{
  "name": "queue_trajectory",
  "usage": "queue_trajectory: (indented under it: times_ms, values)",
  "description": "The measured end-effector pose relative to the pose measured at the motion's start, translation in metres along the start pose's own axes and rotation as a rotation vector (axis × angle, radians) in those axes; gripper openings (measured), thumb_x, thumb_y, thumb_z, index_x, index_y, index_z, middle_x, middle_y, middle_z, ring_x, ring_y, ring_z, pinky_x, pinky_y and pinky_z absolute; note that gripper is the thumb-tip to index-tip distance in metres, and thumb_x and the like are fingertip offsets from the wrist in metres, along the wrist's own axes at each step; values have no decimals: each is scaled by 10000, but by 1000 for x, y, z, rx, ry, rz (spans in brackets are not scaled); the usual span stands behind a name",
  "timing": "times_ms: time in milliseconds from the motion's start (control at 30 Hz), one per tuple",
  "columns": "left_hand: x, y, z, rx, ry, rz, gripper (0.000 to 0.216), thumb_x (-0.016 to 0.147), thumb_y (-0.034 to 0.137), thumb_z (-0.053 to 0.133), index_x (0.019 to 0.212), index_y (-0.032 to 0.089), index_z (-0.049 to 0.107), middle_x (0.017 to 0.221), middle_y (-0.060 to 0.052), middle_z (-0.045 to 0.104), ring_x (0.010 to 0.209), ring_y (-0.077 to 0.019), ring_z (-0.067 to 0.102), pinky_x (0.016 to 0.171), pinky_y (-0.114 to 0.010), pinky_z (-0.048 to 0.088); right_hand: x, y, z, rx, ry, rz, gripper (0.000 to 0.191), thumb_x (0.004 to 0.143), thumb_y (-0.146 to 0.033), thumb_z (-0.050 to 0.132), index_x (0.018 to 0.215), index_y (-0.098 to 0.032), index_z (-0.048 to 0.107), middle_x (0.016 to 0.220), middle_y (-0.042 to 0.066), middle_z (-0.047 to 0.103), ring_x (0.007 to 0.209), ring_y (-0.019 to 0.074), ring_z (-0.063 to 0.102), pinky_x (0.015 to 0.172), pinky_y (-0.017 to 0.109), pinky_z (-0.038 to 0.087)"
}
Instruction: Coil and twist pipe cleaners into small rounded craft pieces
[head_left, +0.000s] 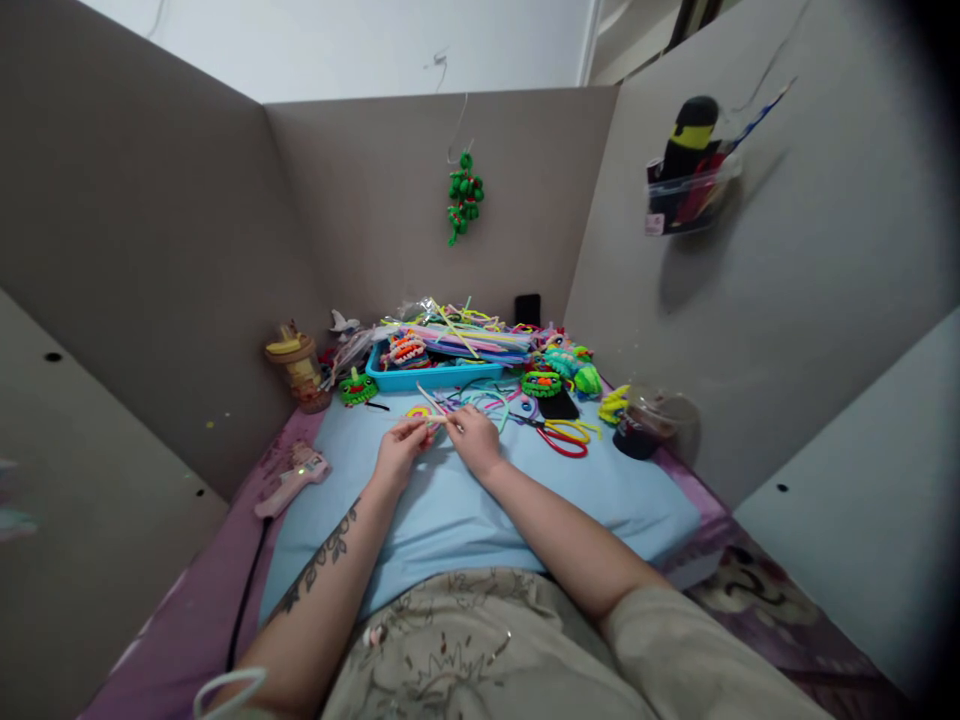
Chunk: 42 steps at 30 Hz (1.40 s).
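My left hand (400, 447) and my right hand (472, 435) meet over a light blue cloth (480, 500). Both pinch a pale pipe cleaner (431, 405) that sticks up and away between them. A small yellow and pink coil (417, 411) lies just beyond my left fingers. More loose pipe cleaners (499, 402) are scattered right behind my right hand. Farther back, a blue tray (427, 378) holds a heap of coloured pipe cleaners and small made figures.
A pink glue gun (294, 478) with a black cord lies at the left. A jar (300, 370) stands at the back left. Scissors (562, 435) with red and yellow handles, a black phone (558, 404) and a dark bowl (645, 425) sit at the right. Grey cardboard walls enclose the space; a green figure (465, 200) hangs on the back wall.
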<state>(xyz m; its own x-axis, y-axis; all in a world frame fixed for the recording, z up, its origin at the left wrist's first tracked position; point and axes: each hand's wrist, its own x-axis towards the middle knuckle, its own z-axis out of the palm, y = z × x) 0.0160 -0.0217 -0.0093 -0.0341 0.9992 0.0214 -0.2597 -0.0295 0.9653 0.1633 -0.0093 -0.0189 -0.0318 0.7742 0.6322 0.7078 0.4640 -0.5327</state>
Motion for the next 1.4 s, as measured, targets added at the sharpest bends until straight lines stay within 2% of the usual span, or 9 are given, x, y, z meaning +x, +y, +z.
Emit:
queue_trajectory:
  times_ms: [100, 367, 467, 567, 700, 933, 1200, 1400]
  values:
    - [-1, 2, 1, 43, 26, 11, 444, 566, 452, 765, 818, 95, 684, 722, -85, 683, 627, -153, 622, 551, -238, 486, -1, 0, 1, -6, -24, -1, 138, 830, -190, 528, 760, -218, 643, 820, 54, 593, 815, 197, 526, 702, 277, 387]
    - [4, -4, 0, 57, 111, 40, 433, 596, 503, 721, 700, 95, 621, 587, -26, 614, 499, -100, 536, 485, -216, 445, -2, 1, 4, -24, -73, -85, 116, 833, -183, 513, 806, -206, 623, 859, 80, 590, 879, 229, 520, 753, 320, 400]
    - [7, -7, -1, 80, 107, 88, 451, 608, 535, 693, 729, 112, 598, 610, -8, 597, 516, -94, 529, 477, -207, 433, -2, -1, 2, 23, -91, -118, 122, 822, -192, 529, 906, -198, 618, 908, 75, 590, 866, 212, 533, 756, 311, 418]
    - [9, -9, -2, 117, 110, 146, 442, 632, 535, 669, 776, 124, 588, 616, 1, 582, 523, -95, 522, 445, -192, 404, -3, -3, 1, 99, -105, -147, 209, 842, -242, 526, 1034, -196, 594, 962, 74, 591, 861, 193, 544, 758, 297, 432]
    - [9, -9, -4, 135, 103, 204, 371, 675, 487, 648, 772, 133, 595, 608, 2, 575, 506, -93, 500, 417, -185, 370, -4, -2, 1, 108, -143, -185, 185, 890, -231, 449, 943, -205, 625, 908, 62, 595, 854, 178, 545, 764, 281, 423]
    - [5, -5, -4, 216, 80, 251, 331, 732, 439, 598, 845, 130, 631, 636, -11, 601, 505, -108, 489, 430, -206, 363, -2, 5, 6, 67, -103, -84, 219, 897, -204, 420, 805, -197, 619, 783, 34, 566, 742, 151, 533, 668, 244, 392]
    - [2, -7, -4, 487, 121, 382, 224, 763, 358, 547, 754, 161, 652, 637, -16, 604, 587, -143, 528, 569, -243, 409, -1, 4, 5, 50, -120, -21, 213, 887, -186, 435, 774, -185, 616, 783, 39, 578, 751, 158, 545, 659, 247, 384]
    - [-4, -6, -2, 651, 117, 460, 213, 792, 296, 502, 797, 151, 657, 695, -31, 644, 649, -153, 561, 629, -248, 421, 0, 1, 3, -19, -145, 8, 212, 887, -191, 433, 797, -180, 624, 803, 39, 580, 777, 158, 533, 681, 242, 381]
